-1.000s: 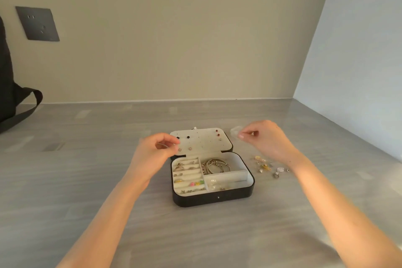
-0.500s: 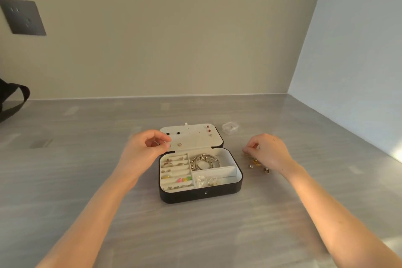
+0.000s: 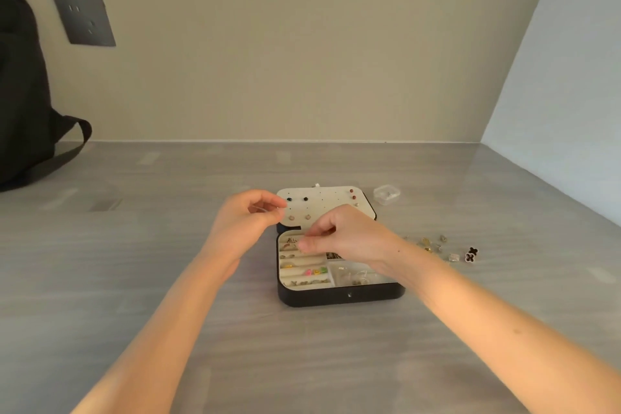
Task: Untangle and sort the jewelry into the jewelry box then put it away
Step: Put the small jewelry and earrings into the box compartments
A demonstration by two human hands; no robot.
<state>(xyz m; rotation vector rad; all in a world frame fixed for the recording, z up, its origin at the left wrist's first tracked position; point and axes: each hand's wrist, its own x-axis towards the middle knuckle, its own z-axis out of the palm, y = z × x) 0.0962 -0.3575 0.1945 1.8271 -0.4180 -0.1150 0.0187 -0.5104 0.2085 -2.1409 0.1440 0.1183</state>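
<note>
A black jewelry box point(image 3: 339, 296) lies open on the grey table, its cream lid point(image 3: 326, 203) folded back with stud earrings pinned in it. The ring rolls and compartments hold rings, coloured pieces and bracelets. My left hand point(image 3: 245, 222) hovers at the lid's left edge, thumb and forefinger pinching something tiny. My right hand point(image 3: 349, 237) is over the box's ring rolls, fingers curled, pinching a small piece I cannot make out. Loose jewelry point(image 3: 437, 247) lies on the table right of the box.
A small clear plastic case point(image 3: 386, 194) sits behind the box to the right. A black bag point(image 3: 23, 104) leans against the wall at far left, below a wall socket point(image 3: 84, 18). A black clover-shaped earring point(image 3: 471, 254) lies at the right end of the loose pile.
My right hand has moved left from the loose jewelry pile to above the box's ring rolls. My left hand has stayed by the lid.
</note>
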